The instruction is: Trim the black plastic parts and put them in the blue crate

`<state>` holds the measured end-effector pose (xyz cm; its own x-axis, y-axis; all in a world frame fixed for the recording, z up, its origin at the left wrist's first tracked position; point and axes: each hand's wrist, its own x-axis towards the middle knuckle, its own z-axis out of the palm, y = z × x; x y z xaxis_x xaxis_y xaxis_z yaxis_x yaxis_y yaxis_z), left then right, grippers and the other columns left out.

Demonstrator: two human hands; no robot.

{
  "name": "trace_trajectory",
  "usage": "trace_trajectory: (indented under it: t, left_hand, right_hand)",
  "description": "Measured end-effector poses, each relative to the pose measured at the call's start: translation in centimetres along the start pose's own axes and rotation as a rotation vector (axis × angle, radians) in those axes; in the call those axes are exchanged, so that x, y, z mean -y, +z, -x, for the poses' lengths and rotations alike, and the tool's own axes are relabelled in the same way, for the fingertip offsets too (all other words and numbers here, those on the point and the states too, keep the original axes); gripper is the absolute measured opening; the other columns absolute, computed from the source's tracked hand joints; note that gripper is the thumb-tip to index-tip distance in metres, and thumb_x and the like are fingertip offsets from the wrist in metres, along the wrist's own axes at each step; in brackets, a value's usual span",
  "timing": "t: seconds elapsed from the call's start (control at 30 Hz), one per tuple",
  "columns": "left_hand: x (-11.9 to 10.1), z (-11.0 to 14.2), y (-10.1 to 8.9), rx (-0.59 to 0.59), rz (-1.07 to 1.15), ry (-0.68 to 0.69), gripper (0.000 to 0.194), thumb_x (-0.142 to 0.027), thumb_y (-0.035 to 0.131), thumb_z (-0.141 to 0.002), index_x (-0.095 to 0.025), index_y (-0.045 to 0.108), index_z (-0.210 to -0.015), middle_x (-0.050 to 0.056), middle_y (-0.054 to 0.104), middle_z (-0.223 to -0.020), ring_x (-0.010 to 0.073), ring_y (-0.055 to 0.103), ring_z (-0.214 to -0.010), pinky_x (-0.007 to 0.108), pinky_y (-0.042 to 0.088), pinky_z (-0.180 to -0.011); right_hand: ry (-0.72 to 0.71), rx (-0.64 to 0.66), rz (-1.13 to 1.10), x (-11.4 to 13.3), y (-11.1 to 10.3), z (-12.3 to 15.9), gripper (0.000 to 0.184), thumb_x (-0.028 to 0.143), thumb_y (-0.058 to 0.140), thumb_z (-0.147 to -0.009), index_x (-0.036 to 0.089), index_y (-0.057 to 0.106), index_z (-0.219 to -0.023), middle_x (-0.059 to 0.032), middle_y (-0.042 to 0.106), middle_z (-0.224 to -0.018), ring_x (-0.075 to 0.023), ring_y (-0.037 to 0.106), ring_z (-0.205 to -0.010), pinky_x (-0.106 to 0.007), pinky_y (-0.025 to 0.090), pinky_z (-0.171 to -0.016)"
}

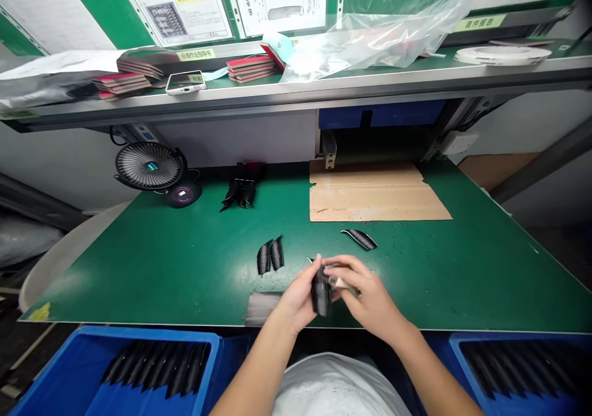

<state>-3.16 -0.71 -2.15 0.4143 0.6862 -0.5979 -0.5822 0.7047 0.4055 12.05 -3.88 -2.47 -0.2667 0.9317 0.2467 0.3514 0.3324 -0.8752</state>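
Observation:
My left hand (297, 297) is closed around a dark, curved, glossy piece (321, 296), held above the table near its front edge. My right hand (367, 293) is closed at the right side of that piece, its fingers pinching a small pale item (340, 282) whose kind I cannot make out. Beyond the hands, a similar dark curved piece (362, 239) lies to the right. Two more dark pieces, one of them this curved shell (263, 257), lie side by side to the left. A grey flat pad (261, 308) rests by my left forearm.
A cardboard sheet (379, 200) covers part of the green table (176, 268). Black pieces (243, 188) are heaped at the back, near a small fan (150, 165). Blue bins (215, 342) with rows of dark pieces stand at both front sides. A shelf (259, 95) spans above.

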Motion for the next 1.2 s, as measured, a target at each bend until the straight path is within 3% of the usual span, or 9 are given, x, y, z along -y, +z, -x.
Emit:
trace_trajectory:
  t: [0.07, 0.13, 0.23, 0.43, 0.53, 0.7, 0.8, 0.9, 1.2]
  left_hand:
    - [-0.7, 0.1, 1.0, -0.085, 0.166, 0.176, 0.018, -0.024, 0.068, -0.078, -0.016, 0.052, -0.076, 0.0, 0.058, -0.067, 0.0131, 0.061, -0.065, 0.031, 0.053, -0.072]
    - [-1.6, 0.4, 1.7, -0.13, 0.321, 0.321, 0.025, -0.018, 0.067, -0.077, -0.017, 0.044, -0.066, -0.007, 0.045, -0.054, 0.007, 0.051, -0.05, 0.028, 0.052, -0.071]
    - [-2.5, 1.4, 2.6, -0.155, 0.453, 0.541, 0.04, -0.018, 0.063, -0.076, -0.018, 0.028, -0.056, -0.011, 0.02, -0.046, 0.0038, 0.027, -0.038, 0.021, 0.044, -0.055]
    - [-2.1, 4.0, 4.7, -0.095, 0.425, 0.865, 0.045, -0.025, 0.052, -0.079, -0.019, 0.014, -0.055, -0.007, 0.01, -0.049, 0.007, 0.017, -0.042, 0.02, 0.026, -0.043]
    - [-1.6, 4.7, 5.3, -0.056, 0.376, 0.925, 0.046, -0.028, 0.049, -0.081, -0.018, 0.013, -0.055, -0.006, 0.008, -0.051, 0.0078, 0.014, -0.043, 0.021, 0.024, -0.043]
    - [-1.2, 5.5, 5.4, -0.005, 0.306, 0.964, 0.048, -0.032, 0.047, -0.084, -0.018, 0.014, -0.053, -0.005, 0.008, -0.051, 0.0088, 0.013, -0.044, 0.022, 0.023, -0.042]
    - [-1.0, 5.8, 5.4, 0.022, 0.289, 0.977, 0.048, -0.033, 0.046, -0.085, -0.018, 0.015, -0.053, -0.005, 0.008, -0.051, 0.0088, 0.012, -0.044, 0.022, 0.023, -0.042]
    - [-0.7, 6.0, 5.2, 0.03, 0.284, 0.996, 0.049, -0.034, 0.047, -0.085, -0.018, 0.015, -0.053, -0.005, 0.008, -0.051, 0.0087, 0.012, -0.044, 0.023, 0.023, -0.042]
    - [-0.1, 5.8, 4.8, 0.025, 0.319, 1.013, 0.047, -0.032, 0.047, -0.086, -0.018, 0.015, -0.054, -0.005, 0.007, -0.05, 0.0085, 0.011, -0.044, 0.023, 0.022, -0.042]
  right_hand:
    - [0.128, -0.253, -0.075, 0.0, 0.7, 0.7, 0.032, 0.023, 0.049, -0.089, 0.023, 0.059, -0.119, -0.0099, 0.057, -0.118, -0.0212, 0.056, -0.104, -0.035, 0.048, -0.087]
    - [0.247, -0.369, -0.166, -0.1, 1.3, 1.7, 0.036, 0.032, 0.049, -0.092, 0.022, 0.054, -0.126, -0.0101, 0.059, -0.114, -0.021, 0.058, -0.1, -0.034, 0.049, -0.084]
    - [0.278, -0.292, -0.182, 0.5, 1.8, 3.1, 0.031, 0.035, 0.048, -0.093, 0.022, 0.06, -0.119, -0.0082, 0.062, -0.104, -0.0203, 0.059, -0.095, -0.031, 0.048, -0.082]
    - [0.226, -0.04, -0.294, 3.6, 1.7, 2.8, 0.029, 0.034, 0.046, -0.095, 0.021, 0.065, -0.112, -0.0042, 0.058, -0.085, -0.0155, 0.054, -0.076, -0.027, 0.045, -0.069]
    - [0.295, -0.025, -0.43, 4.5, 1.7, 2.1, 0.029, 0.036, 0.048, -0.094, 0.02, 0.068, -0.106, -0.002, 0.055, -0.077, -0.0119, 0.049, -0.066, -0.024, 0.042, -0.061]
    - [0.487, 0.095, -0.808, 4.6, 1.8, 1.8, 0.049, 0.038, 0.058, -0.089, 0.028, 0.046, -0.135, 0.0021, 0.053, -0.075, -0.0044, 0.031, -0.048, -0.019, 0.024, -0.042]
    - [0.506, 0.174, -0.861, 4.4, 1.6, 1.7, 0.049, 0.04, 0.06, -0.088, 0.024, 0.049, -0.133, 0.0023, 0.053, -0.07, -0.0031, 0.025, -0.044, -0.018, 0.019, -0.039]
    - [0.494, 0.217, -0.778, 4.6, 1.4, 1.6, 0.042, 0.041, 0.056, -0.09, 0.02, 0.055, -0.127, 0.0029, 0.051, -0.067, -0.0032, 0.024, -0.044, -0.019, 0.017, -0.039]
    - [0.368, 0.107, -0.269, 5.5, 1.7, 1.8, 0.029, 0.032, 0.045, -0.094, 0.021, 0.065, -0.113, 0.0024, 0.049, -0.066, -0.0123, 0.042, -0.062, -0.024, 0.035, -0.057]
